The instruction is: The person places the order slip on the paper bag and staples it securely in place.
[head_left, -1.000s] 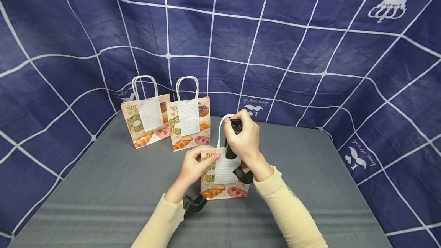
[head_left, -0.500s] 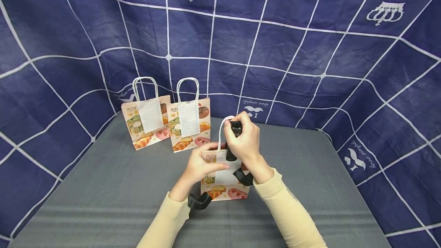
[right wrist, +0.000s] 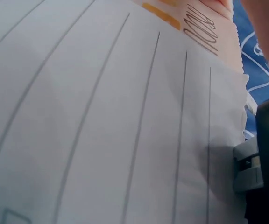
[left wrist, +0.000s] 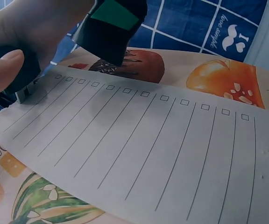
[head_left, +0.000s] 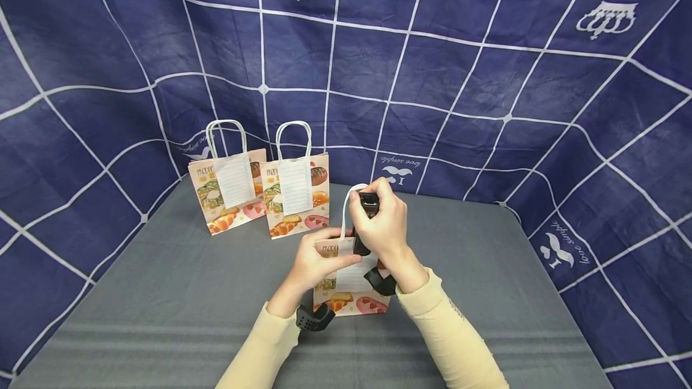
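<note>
In the head view my right hand (head_left: 381, 221) grips a black stapler (head_left: 361, 246), tilted with its lower end at the top edge of a small food-printed paper bag (head_left: 326, 284). A lined paper sheet (head_left: 354, 278) lies against the bag's front. My left hand (head_left: 316, 263) reaches in from the left, its thumb on the stapler's lower end and its fingers behind the bag's top, pinching there. The left wrist view shows the thumb (left wrist: 10, 65) on the stapler's head above the sheet's top edge. In the right wrist view the stapler's metal tip (right wrist: 246, 163) meets that edge.
Behind to the left stand two like paper bags, a left one (head_left: 216, 215) and a right one (head_left: 281, 224), each with white handles and a lined sheet on its front. A grey cloth (head_left: 459, 269) covers the table; a blue gridded curtain (head_left: 459, 77) hangs behind.
My left thumb has shifted right, off the bag's upper front and onto the stapler's lower end. The right hand stays on the stapler, which has tilted slightly. The other bags stand still.
</note>
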`<move>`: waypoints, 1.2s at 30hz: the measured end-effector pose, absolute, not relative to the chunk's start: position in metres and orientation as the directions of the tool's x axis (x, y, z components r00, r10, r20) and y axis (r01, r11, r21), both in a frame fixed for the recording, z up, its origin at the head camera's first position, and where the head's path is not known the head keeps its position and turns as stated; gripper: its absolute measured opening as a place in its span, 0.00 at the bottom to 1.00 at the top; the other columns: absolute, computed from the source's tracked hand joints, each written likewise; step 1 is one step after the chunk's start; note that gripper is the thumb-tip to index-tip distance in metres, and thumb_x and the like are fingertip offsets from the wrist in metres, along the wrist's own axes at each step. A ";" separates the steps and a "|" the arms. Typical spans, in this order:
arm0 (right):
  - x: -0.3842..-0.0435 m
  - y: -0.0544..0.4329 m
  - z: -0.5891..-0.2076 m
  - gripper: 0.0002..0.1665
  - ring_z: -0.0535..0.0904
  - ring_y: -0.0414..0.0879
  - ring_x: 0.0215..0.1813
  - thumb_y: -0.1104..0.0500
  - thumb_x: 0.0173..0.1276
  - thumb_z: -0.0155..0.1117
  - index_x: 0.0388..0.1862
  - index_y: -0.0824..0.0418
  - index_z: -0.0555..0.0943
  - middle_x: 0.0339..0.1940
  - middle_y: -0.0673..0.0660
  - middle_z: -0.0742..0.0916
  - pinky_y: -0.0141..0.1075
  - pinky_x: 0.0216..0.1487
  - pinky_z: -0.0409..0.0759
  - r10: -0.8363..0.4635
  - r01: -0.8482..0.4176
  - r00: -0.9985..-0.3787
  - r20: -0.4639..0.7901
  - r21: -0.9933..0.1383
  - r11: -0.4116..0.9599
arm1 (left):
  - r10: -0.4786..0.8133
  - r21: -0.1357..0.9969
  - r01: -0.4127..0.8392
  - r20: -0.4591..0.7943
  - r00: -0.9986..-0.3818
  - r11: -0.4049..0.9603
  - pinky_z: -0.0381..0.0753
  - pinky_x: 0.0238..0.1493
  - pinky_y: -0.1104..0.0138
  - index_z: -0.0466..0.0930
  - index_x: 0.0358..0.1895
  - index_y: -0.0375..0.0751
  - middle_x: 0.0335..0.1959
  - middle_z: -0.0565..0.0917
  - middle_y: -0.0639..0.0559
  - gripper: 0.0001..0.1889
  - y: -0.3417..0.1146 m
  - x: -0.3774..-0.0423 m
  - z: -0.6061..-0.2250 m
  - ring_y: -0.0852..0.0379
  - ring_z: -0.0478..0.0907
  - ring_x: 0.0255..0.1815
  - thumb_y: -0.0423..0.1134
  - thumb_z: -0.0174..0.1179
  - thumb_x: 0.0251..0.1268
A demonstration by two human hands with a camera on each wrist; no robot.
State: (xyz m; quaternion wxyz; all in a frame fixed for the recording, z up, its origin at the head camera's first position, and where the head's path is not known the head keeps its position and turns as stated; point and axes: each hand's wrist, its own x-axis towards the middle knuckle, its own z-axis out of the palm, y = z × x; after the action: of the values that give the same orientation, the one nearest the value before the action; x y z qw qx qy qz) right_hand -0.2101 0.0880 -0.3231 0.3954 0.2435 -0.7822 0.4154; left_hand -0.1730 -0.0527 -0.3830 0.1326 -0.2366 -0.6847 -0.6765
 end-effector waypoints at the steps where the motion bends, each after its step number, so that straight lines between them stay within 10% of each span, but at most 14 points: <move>1: -0.210 0.088 -0.323 0.10 0.76 0.43 0.20 0.56 0.59 0.61 0.29 0.60 0.73 0.22 0.54 0.82 0.34 0.17 0.72 -0.055 -0.708 -0.572 0.818 -0.459 0.536 | 0.143 0.867 0.498 0.497 -0.856 -0.028 0.78 0.46 0.64 0.83 0.42 0.29 0.39 0.85 0.40 0.19 -0.053 -0.173 -0.383 0.61 0.80 0.43 0.24 0.72 0.40; 17: -0.190 0.094 -0.320 0.32 0.80 0.40 0.36 0.48 0.50 0.76 0.52 0.58 0.77 0.38 0.50 0.84 0.34 0.36 0.78 -0.067 -0.657 -0.677 0.733 -0.561 0.504 | 0.121 0.868 0.497 0.493 -0.862 0.008 0.78 0.47 0.63 0.83 0.41 0.29 0.38 0.85 0.40 0.19 -0.053 -0.170 -0.380 0.60 0.79 0.44 0.25 0.73 0.40; 23: -0.187 0.106 -0.324 0.29 0.79 0.48 0.46 0.61 0.47 0.78 0.49 0.65 0.78 0.45 0.56 0.84 0.38 0.46 0.77 0.064 -0.729 -0.608 0.791 -0.588 0.349 | 0.118 0.867 0.498 0.493 -0.862 0.012 0.77 0.49 0.63 0.83 0.42 0.28 0.38 0.85 0.41 0.19 -0.053 -0.171 -0.380 0.58 0.80 0.44 0.25 0.73 0.40; 30: -0.192 0.136 -0.346 0.32 0.76 0.46 0.53 0.75 0.48 0.71 0.54 0.73 0.72 0.48 0.66 0.81 0.42 0.57 0.70 0.039 -0.650 -0.749 0.661 -0.745 0.154 | 0.111 0.871 0.492 0.487 -0.866 0.014 0.76 0.49 0.63 0.83 0.41 0.28 0.38 0.85 0.41 0.19 -0.052 -0.171 -0.380 0.58 0.80 0.44 0.25 0.73 0.39; 36: -0.202 0.156 -0.375 0.29 0.76 0.46 0.55 0.67 0.56 0.70 0.53 0.76 0.69 0.49 0.57 0.82 0.39 0.56 0.71 -0.116 -0.615 -0.768 0.630 -0.775 -0.145 | 0.113 0.870 0.492 0.489 -0.865 -0.001 0.77 0.47 0.64 0.83 0.41 0.28 0.38 0.85 0.40 0.19 -0.052 -0.170 -0.381 0.58 0.80 0.43 0.24 0.73 0.39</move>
State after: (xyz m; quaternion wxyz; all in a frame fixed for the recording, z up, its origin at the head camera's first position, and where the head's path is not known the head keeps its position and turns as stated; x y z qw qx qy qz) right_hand -0.2017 0.1558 -0.3751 0.1785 0.2903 -0.6290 0.6987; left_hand -0.1704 -0.0521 -0.3812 0.1410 -0.2183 -0.6926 -0.6728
